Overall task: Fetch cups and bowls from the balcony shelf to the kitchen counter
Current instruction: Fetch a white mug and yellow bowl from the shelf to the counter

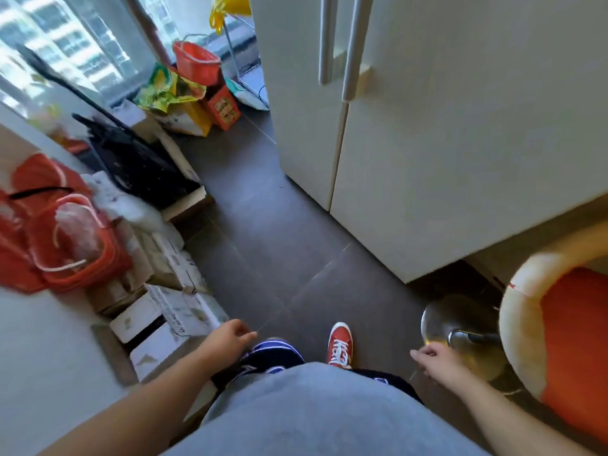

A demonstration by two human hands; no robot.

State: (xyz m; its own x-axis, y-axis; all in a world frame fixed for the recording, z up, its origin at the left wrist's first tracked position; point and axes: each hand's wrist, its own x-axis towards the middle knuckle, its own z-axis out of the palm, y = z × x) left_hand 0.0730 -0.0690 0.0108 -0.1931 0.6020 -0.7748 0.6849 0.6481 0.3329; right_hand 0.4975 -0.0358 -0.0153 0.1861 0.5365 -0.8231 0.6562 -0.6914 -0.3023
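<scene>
No cup, bowl or shelf shows in the head view. My left hand (232, 335) hangs low at the centre-left, fingers loosely curled, with nothing in it. My right hand (434, 358) hangs at the lower right beside a stool base, fingers also curled and empty. Both hands are over the dark tiled floor (283, 232). One red shoe (340, 343) is stepping forward between them.
A tall white fridge (444, 143) fills the right side. Stacked boxes (171, 307), red bags (62, 238) and a black rack (138, 162) line the left. A red bucket (197, 62) and packets sit ahead by the window. An orange stool (566, 343) with a metal base (460, 327) stands at the right.
</scene>
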